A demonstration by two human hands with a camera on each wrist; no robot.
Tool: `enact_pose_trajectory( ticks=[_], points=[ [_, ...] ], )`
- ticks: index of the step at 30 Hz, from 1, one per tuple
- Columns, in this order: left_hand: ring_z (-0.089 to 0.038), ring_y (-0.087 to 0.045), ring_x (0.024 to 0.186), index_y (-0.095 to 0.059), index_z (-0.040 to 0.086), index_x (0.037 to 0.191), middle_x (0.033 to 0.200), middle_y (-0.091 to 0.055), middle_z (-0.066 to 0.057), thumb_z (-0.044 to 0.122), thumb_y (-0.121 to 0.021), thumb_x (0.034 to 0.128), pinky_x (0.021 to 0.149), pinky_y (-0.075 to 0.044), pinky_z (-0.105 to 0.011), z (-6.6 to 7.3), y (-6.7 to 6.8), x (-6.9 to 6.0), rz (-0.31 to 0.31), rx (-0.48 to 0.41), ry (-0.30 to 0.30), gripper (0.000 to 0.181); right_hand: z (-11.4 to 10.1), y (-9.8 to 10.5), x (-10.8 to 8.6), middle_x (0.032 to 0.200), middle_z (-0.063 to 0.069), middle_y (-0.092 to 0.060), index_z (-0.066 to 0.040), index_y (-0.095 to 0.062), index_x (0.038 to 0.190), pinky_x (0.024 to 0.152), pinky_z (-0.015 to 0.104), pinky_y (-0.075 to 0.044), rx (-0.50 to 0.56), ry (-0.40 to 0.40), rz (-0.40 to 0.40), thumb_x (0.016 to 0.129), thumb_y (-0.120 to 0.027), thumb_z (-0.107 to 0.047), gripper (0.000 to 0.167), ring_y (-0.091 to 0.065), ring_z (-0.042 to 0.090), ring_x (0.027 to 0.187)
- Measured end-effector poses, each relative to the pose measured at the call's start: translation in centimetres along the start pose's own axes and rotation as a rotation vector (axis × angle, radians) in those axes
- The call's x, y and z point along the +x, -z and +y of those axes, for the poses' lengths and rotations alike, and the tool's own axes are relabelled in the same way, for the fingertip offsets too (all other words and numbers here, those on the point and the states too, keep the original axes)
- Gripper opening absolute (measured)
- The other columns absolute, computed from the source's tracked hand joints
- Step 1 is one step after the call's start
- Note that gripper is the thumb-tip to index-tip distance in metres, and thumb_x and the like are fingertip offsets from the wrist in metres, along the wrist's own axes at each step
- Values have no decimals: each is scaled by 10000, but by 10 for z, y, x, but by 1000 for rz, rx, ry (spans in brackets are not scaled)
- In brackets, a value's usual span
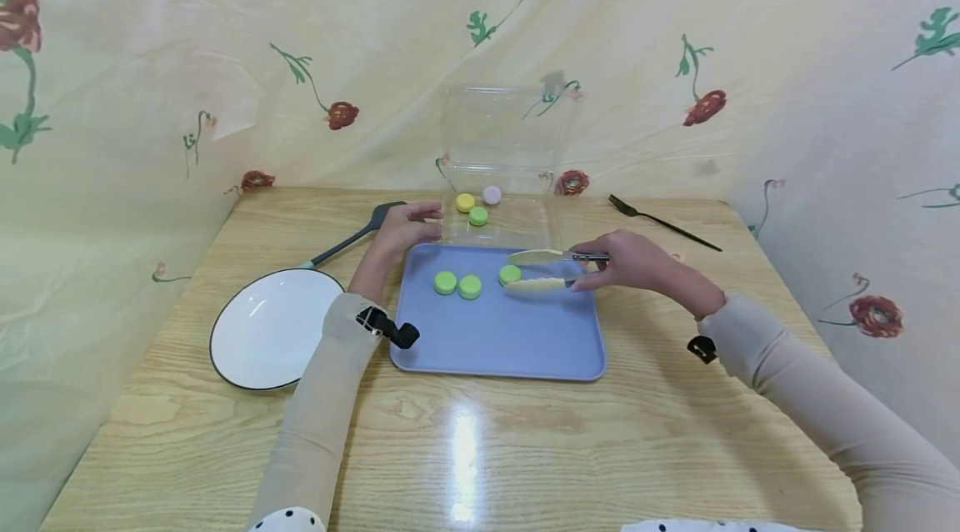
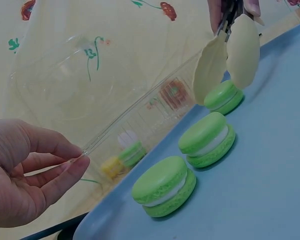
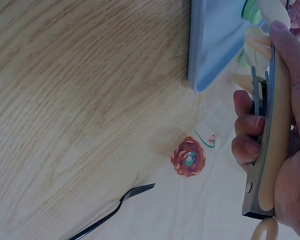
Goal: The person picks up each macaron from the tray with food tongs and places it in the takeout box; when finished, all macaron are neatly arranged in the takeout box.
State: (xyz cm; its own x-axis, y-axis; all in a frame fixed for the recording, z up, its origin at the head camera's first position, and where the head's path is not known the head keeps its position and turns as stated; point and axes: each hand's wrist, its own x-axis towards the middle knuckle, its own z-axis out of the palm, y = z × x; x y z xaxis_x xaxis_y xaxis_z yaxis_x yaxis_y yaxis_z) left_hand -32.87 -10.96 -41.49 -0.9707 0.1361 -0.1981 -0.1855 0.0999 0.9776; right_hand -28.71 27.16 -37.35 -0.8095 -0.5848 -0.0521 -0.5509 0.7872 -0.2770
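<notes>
My left hand (image 1: 408, 228) pinches the edge of a clear plastic box (image 1: 517, 219) between thumb and fingers; the left wrist view shows the grip (image 2: 45, 170). The box's lid stands raised, and a yellow macaron (image 1: 465, 202), a lilac one (image 1: 491, 195) and a green one (image 1: 478, 216) lie inside. My right hand (image 1: 626, 259) holds cream-tipped tongs (image 3: 270, 135), their tips parted around a green macaron (image 1: 509, 274) on the blue tray (image 1: 498, 340). Two more green macarons (image 1: 445, 282) (image 2: 207, 140) lie on the tray's left part.
A white dark-rimmed pan or bowl (image 1: 276, 330) stands left of the tray, with a dark-headed spatula (image 1: 345, 244) behind it. Toward the right back lies a black fork (image 1: 663, 223). A floral cloth (image 1: 405, 32) hangs behind the table.
</notes>
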Motion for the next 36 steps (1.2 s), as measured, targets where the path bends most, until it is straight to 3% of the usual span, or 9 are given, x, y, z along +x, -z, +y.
enact_pose_trajectory(
  ticks=[9,19,27,36],
  points=[
    [-296,-672,1111,-552,41,1456,1416,-588,-181,-23,-664,943,1048,-581,-407,0,1,-1,-7,0,-8,529,2,-3,2,635,-73,-558,-117,-715,1297,494,223,-310,-13,-13,-11,776,-853,-514,670,-415,80,552],
    [-118,-672,904,-540,29,1461,1414,-589,-176,-26,-662,943,966,-618,-319,-2,1,2,-2,3,-7,536,1,-5,3,619,-68,-529,-96,-718,1287,504,230,-275,-28,-3,-12,785,-843,-524,671,-390,82,555],
    [-143,-664,972,-555,49,1455,1409,-600,-163,-17,-670,942,936,-622,-283,-1,1,1,-1,7,-10,530,-1,-4,4,608,-57,-443,-89,-722,1279,506,231,-230,-58,-9,-18,798,-834,-520,655,-339,87,556],
    [-164,-670,985,-555,47,1455,1413,-592,-171,-30,-658,945,956,-618,-296,-3,1,1,-2,-10,-10,526,-5,-3,4,611,-60,-488,-69,-735,1251,500,228,-244,-78,11,0,807,-838,-487,619,-364,84,551]
  ],
)
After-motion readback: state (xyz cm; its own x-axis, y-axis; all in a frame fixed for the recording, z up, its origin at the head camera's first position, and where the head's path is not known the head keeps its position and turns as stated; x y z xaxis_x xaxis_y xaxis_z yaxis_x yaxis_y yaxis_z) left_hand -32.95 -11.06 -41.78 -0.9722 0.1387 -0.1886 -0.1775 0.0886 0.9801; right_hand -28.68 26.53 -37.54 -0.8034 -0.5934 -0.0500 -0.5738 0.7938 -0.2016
